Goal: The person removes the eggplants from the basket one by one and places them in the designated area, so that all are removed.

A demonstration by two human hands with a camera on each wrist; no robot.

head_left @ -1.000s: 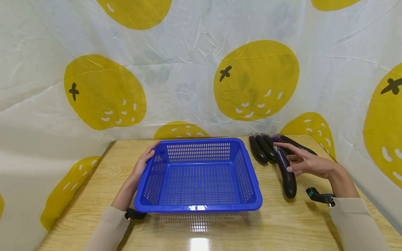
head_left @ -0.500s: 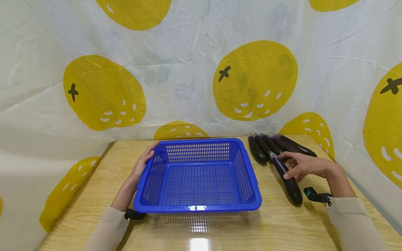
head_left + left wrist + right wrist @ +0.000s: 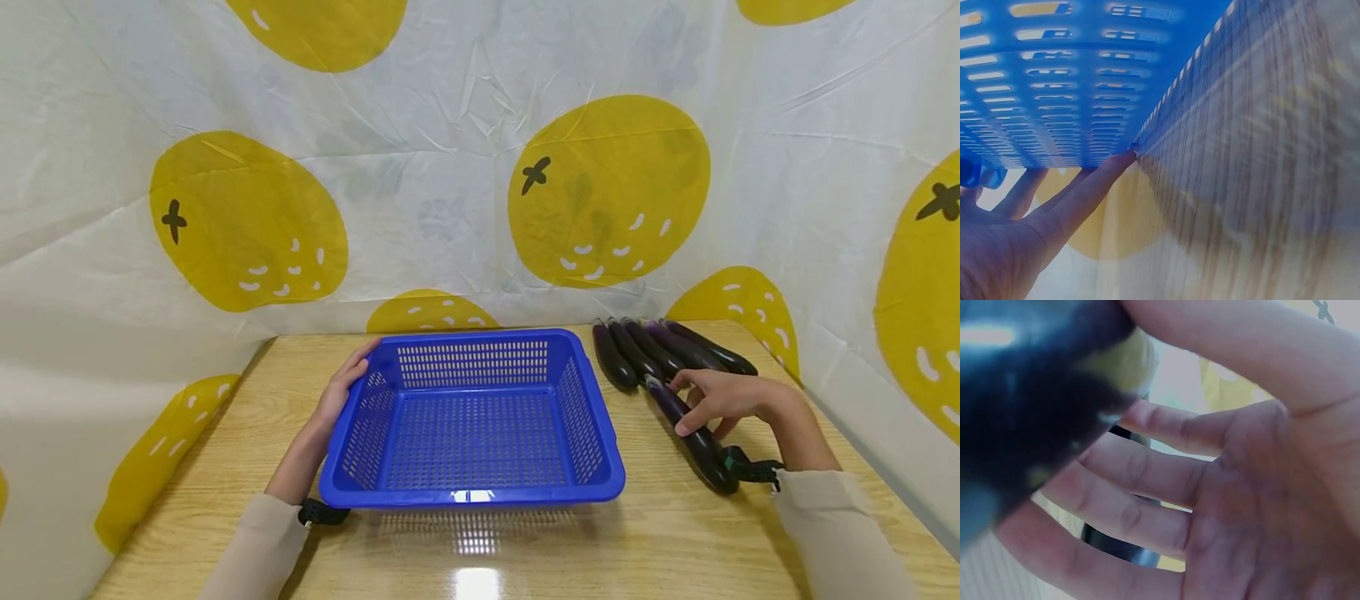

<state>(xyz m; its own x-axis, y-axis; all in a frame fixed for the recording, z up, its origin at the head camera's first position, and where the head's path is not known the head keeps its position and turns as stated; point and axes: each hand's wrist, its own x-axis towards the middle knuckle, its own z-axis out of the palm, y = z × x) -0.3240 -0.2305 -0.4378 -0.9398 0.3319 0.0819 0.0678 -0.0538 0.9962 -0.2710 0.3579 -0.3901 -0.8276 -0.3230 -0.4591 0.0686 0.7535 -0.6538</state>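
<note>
A blue plastic basket [image 3: 480, 498] with slotted walls stands in the middle of the table. Against its left side rests my left hand [image 3: 339, 398]; in the left wrist view the fingers [image 3: 1079, 203] lie straight along the slotted outer wall. My right hand [image 3: 723, 400] holds one dark purple eggplant [image 3: 701, 458] between thumb and fingers, to the right of the basket. Its stem end points up and left, its round end toward my right wrist. In the right wrist view the eggplant [image 3: 1029, 406] fills the left side, with thumb and fingers around it.
Behind my right hand, several more eggplants [image 3: 617, 360] lie side by side at the table's back right. The wood-grain table [image 3: 420, 558] backs onto a white curtain [image 3: 435, 200] printed with yellow fruit.
The held eggplant has turned, its stem end moving left and toward me, its round end swinging right. My right hand has shifted slightly closer to me. The left hand and basket stay put.
</note>
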